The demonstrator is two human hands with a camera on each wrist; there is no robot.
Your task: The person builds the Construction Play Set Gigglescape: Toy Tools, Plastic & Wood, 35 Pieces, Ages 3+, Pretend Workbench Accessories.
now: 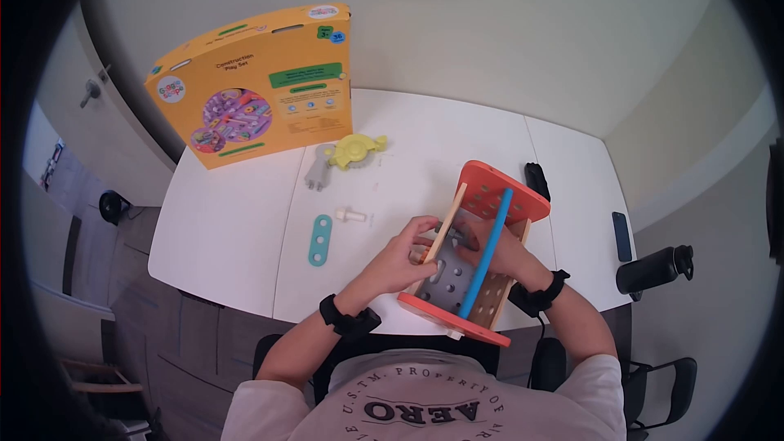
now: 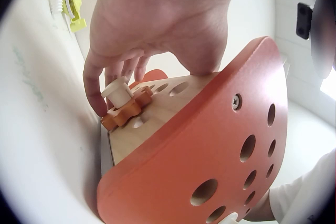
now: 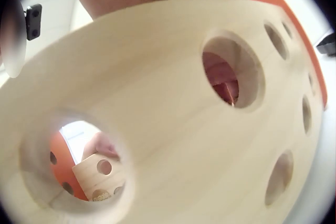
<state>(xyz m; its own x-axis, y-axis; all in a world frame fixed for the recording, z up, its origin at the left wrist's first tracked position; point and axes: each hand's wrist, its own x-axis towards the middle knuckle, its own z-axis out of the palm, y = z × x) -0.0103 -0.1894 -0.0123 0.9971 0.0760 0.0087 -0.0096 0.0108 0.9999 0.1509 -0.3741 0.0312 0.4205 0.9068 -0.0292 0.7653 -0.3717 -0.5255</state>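
A toy toolbox (image 1: 447, 314) with orange end panels, wooden sides full of holes and a blue handle bar (image 1: 485, 257) stands tilted at the table's front. My left hand (image 1: 396, 263) grips its left wooden side, thumb over the edge. In the left wrist view, its fingertips touch an orange toy gear (image 2: 127, 111) with a cream bolt (image 2: 117, 92) through it. Reaching inside the box under the bar, my right hand (image 1: 505, 255) holds a dark grey piece (image 1: 465, 237), mostly hidden by the fingers. In the right wrist view, the wooden side (image 3: 168, 108) blocks most of that hand.
Left of the box lie a teal strip (image 1: 320, 241) with holes and a white bolt (image 1: 351, 214). Yellow (image 1: 357, 149) and grey toy pieces (image 1: 317, 170) lie before a yellow carton (image 1: 253, 86). A phone (image 1: 621, 237) and a black bottle (image 1: 653, 270) are at the right edge.
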